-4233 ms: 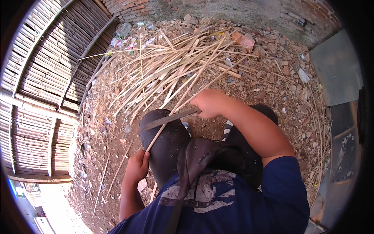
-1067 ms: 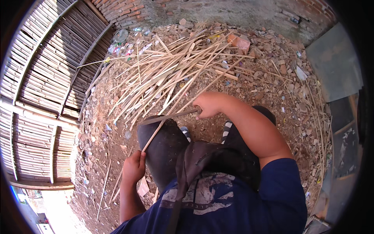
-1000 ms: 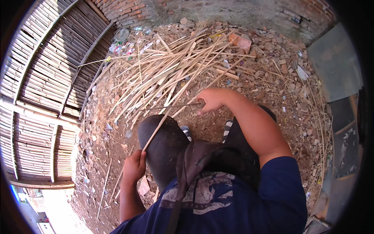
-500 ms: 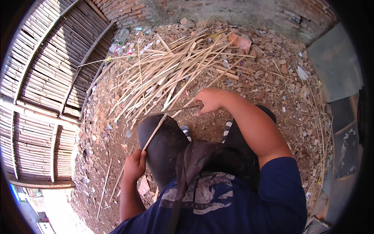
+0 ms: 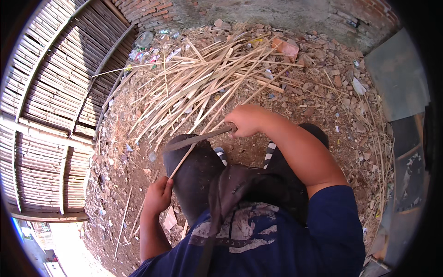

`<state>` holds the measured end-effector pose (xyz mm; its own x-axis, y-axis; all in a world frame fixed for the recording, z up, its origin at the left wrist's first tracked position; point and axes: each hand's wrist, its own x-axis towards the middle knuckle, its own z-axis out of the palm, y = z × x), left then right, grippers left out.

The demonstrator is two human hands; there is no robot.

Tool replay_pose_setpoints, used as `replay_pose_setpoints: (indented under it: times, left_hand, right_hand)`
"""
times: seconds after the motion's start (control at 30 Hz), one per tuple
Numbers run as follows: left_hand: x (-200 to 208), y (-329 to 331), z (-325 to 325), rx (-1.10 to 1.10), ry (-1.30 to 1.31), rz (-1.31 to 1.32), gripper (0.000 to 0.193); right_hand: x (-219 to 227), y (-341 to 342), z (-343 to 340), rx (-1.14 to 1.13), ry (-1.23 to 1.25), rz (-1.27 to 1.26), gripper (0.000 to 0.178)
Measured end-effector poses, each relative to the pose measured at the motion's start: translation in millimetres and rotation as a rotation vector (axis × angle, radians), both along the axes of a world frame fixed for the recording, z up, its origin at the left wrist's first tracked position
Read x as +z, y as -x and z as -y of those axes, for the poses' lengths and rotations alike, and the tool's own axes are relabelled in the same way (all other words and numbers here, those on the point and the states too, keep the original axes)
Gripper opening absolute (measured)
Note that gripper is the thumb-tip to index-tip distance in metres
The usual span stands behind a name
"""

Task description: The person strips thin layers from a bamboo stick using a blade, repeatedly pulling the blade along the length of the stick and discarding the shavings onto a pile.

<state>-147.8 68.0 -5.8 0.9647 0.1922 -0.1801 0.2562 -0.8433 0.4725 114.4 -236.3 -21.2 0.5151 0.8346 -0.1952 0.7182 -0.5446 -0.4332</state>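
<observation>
My left hand [image 5: 158, 195] is closed round the near end of a thin bamboo strip [image 5: 182, 159], which slants up and away to the right over my left knee. In my right hand [image 5: 248, 121] is the handle of a long-bladed knife [image 5: 199, 139], its dark blade pointing left. The blade lies across the strip above the knee, with its flat side partly showing. Whether the edge bites into the bamboo is too small to tell. Beyond the knife, the strip runs toward my right wrist and a pile of split bamboo strips [image 5: 207, 78].
Rubble and litter cover the dirt ground [image 5: 341, 152]. On the left stands a bamboo slat wall [image 5: 50, 69], and at the back a brick wall [image 5: 258, 14]. Grey sheets [image 5: 399, 76] lean at the right. Several loose strips [image 5: 123, 221] lie beside my left arm.
My right hand has moved slightly left with the knife. The blade has turned, so more of its flat side shows. My left hand stays nearly in place on the strip.
</observation>
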Motion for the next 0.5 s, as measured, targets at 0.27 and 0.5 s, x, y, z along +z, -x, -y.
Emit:
replay_pose_setpoints:
  times: [0.27,0.5]
  left_hand:
    - [-3,-1,6,-0.004,0.128,-0.038,0.038]
    - [-9,0,-16,0.024,0.259,-0.152,0.044]
  right_hand:
    - [-47,-55,43,-0.441,-0.176,-0.046,0.056]
    - [-16,-8,-2,-0.061,-0.007,-0.082,0.051]
